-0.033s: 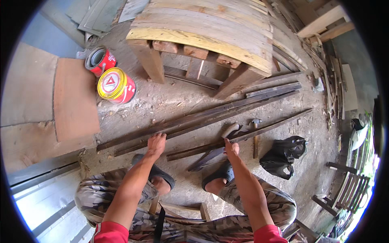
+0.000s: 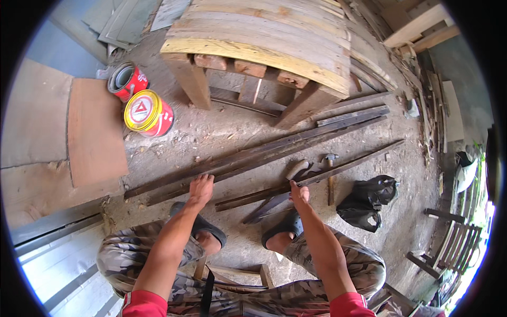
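Long dark wooden strips lie slantwise on the ground in front of me. My left hand [image 2: 201, 191] is closed over the edge of one strip [image 2: 248, 168], its fingers curled and partly hidden. My right hand [image 2: 299, 193] pinches a shorter, nearer strip [image 2: 351, 165] around its middle, thumb on top. Just beyond that hand lies a handsaw with a pale curved handle [image 2: 297, 169]; its dark blade [image 2: 264, 209] shows under the strip. To the right, a hammer [image 2: 331, 182] with a wooden handle lies partly beneath the same strip.
A rough wooden table [image 2: 253, 47] stands ahead. Left of it are an open red can [image 2: 134, 83] and a yellow-lidded can [image 2: 163, 120], beside brown boards [image 2: 97, 132]. A black plastic bag [image 2: 365, 203] lies right of the hammer. Scrap wood [image 2: 422, 113] lines the right wall.
The whole view has shifted very slightly. Both hands keep their places on the strips.
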`<state>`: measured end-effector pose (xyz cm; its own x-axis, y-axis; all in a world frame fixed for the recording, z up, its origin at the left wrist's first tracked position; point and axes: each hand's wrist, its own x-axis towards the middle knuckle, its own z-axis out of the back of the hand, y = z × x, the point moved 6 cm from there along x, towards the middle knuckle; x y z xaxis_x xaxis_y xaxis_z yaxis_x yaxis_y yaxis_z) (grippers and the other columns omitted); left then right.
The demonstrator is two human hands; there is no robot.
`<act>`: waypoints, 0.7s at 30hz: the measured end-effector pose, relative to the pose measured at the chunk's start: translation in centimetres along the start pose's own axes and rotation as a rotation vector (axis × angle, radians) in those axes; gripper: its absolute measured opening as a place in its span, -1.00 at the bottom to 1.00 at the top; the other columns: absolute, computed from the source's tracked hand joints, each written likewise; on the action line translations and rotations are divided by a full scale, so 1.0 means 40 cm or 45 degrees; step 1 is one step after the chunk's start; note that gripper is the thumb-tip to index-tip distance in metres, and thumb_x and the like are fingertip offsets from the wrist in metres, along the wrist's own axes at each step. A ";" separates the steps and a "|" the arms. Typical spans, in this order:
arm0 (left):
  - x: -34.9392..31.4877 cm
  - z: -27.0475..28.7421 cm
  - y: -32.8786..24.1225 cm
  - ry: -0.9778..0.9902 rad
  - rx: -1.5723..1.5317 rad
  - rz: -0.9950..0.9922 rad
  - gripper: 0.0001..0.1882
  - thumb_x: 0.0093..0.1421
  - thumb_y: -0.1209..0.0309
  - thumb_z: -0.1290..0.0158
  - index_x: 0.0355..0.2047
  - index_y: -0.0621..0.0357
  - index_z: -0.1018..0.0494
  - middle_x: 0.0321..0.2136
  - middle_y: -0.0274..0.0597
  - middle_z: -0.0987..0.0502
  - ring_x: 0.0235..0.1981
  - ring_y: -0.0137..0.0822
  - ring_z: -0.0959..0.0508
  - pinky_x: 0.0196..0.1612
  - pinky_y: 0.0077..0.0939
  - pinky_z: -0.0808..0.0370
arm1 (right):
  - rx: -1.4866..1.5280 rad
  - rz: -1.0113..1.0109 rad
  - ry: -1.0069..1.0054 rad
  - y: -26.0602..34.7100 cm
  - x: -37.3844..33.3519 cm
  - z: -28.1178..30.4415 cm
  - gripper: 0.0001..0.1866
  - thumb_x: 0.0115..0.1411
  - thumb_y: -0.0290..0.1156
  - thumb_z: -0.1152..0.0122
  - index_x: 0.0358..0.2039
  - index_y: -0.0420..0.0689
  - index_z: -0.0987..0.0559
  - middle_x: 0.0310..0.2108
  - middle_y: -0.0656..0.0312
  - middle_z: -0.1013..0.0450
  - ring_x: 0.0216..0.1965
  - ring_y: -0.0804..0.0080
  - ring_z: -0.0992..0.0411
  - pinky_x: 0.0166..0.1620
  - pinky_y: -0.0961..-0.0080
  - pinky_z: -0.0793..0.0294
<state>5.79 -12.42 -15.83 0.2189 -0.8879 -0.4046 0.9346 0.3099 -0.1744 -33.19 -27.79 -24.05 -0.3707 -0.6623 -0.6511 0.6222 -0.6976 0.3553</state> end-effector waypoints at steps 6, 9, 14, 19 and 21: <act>-0.035 0.085 -0.004 -0.014 -0.213 -0.060 -0.59 0.29 0.14 -0.03 -0.01 0.18 -0.39 -0.12 0.11 -0.60 -0.07 0.07 -0.60 -0.03 -0.05 -0.52 | 0.049 0.199 0.012 0.005 0.002 -0.007 -0.17 0.08 0.29 -0.28 -0.01 -0.28 -0.51 -0.03 -0.29 -0.51 0.05 -0.22 -0.47 0.14 0.06 -0.42; -0.053 0.123 0.013 -0.005 -0.231 -0.095 -0.53 0.29 0.04 -0.02 0.00 0.16 -0.39 -0.16 0.16 -0.62 -0.14 0.12 -0.63 -0.07 -0.01 -0.53 | 0.071 0.253 -0.147 0.135 -0.116 0.061 -0.16 0.09 0.28 -0.28 -0.01 -0.34 -0.50 -0.05 -0.33 -0.50 0.04 -0.27 -0.47 0.13 0.04 -0.43; -0.044 0.284 -0.060 -0.007 -0.106 -0.129 -0.49 0.27 -0.05 -0.05 0.02 0.07 -0.40 -0.32 0.16 -0.65 -0.26 0.17 -0.65 -0.17 0.01 -0.56 | 0.150 0.212 -0.136 0.184 -0.099 0.146 -0.14 0.14 0.20 -0.29 0.13 -0.35 -0.37 0.00 -0.33 -0.48 0.04 -0.27 -0.47 0.10 0.04 -0.46; -0.053 0.378 -0.061 -0.224 -0.052 -0.278 -0.52 0.25 -0.03 -0.12 -0.02 0.06 -0.46 -0.37 0.12 -0.66 -0.33 0.18 -0.66 -0.25 0.02 -0.56 | 0.567 0.323 0.411 0.213 -0.094 0.220 0.09 0.20 -0.03 -0.37 0.45 -0.15 0.15 0.26 -0.02 -0.36 0.14 0.02 -0.44 0.01 0.22 -0.54; -0.063 0.409 -0.069 -0.290 -0.075 -0.345 -0.52 0.25 -0.02 -0.13 -0.02 0.06 -0.46 -0.38 0.11 -0.66 -0.33 0.17 -0.66 -0.25 0.02 -0.56 | 0.443 0.386 0.351 0.232 -0.121 0.276 0.06 0.21 0.00 -0.34 0.46 -0.14 0.12 0.31 -0.02 -0.28 0.23 -0.01 -0.36 0.08 0.11 -0.52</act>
<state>7.25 -16.58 0.35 0.0285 -0.9915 -0.1270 0.9510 0.0660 -0.3019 -33.24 -34.09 -10.21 0.0142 -0.7841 -0.6204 0.3908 -0.5668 0.7253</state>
